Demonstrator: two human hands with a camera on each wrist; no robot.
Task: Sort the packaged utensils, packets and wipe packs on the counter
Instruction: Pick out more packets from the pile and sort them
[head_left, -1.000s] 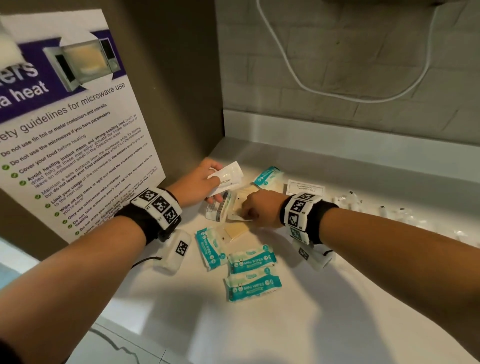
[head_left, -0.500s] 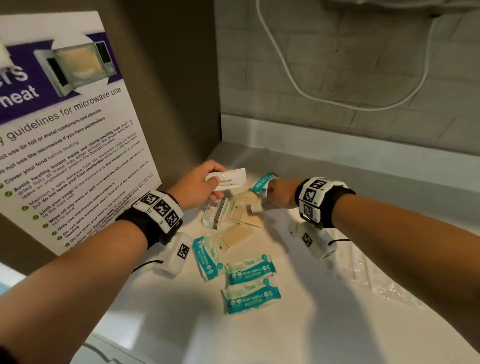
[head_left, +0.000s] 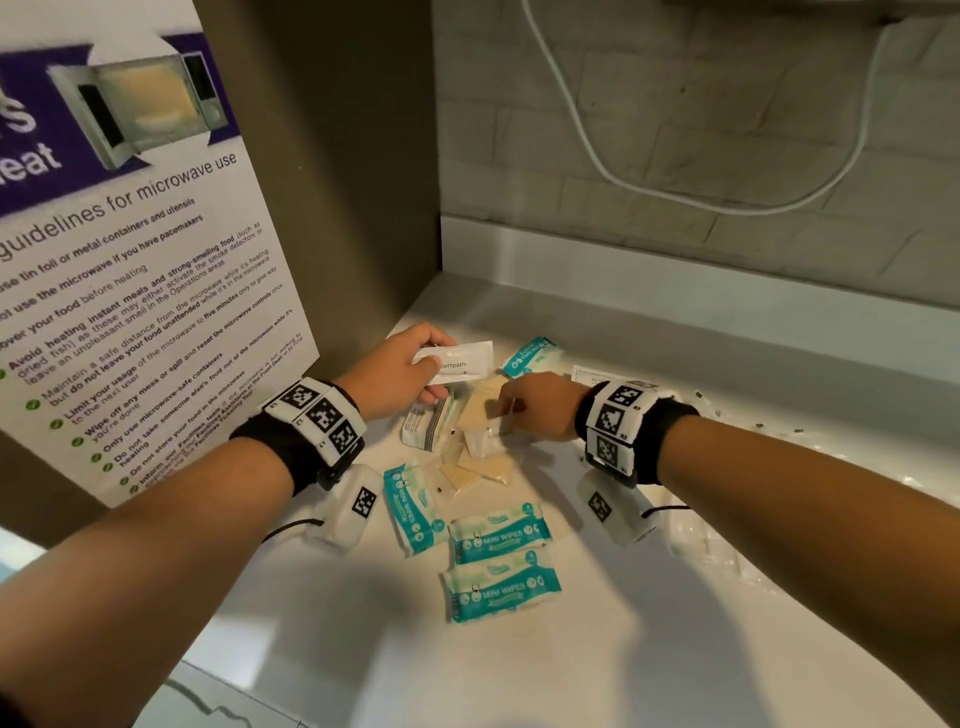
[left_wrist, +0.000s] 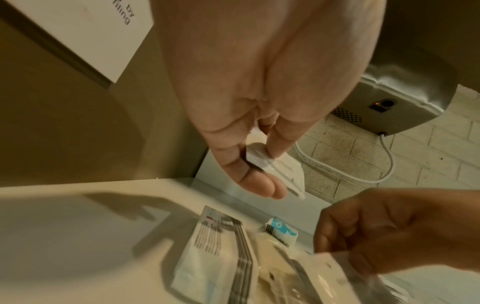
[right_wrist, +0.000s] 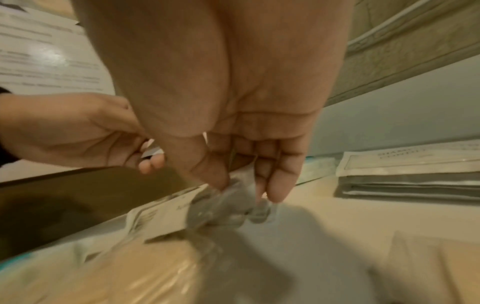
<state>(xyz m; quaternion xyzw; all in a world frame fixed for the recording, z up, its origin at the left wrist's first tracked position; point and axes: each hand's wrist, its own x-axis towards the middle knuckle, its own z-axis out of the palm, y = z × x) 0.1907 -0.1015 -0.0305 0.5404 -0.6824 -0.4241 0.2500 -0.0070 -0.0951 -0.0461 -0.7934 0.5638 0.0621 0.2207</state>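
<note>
Near the counter's (head_left: 597, 649) back left corner, left hand (head_left: 397, 371) holds a flat white toothpaste sachet (head_left: 457, 358); right hand (head_left: 540, 408) pinches a crinkly clear packet (right_wrist: 228, 203).

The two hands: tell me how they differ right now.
The left hand is raised off the counter, gripping a white toothpaste sachet; the right hand is down in the pile, pinching a clear plastic packet. Both wear black wristbands with coded markers.

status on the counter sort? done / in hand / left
Done: three mini wipes packs grouped near the counter's front. In hand: left hand holds a toothpaste packet; right hand pinches a clear wrapper. Left: mixed beige packets and a stray wipes pack.
</note>
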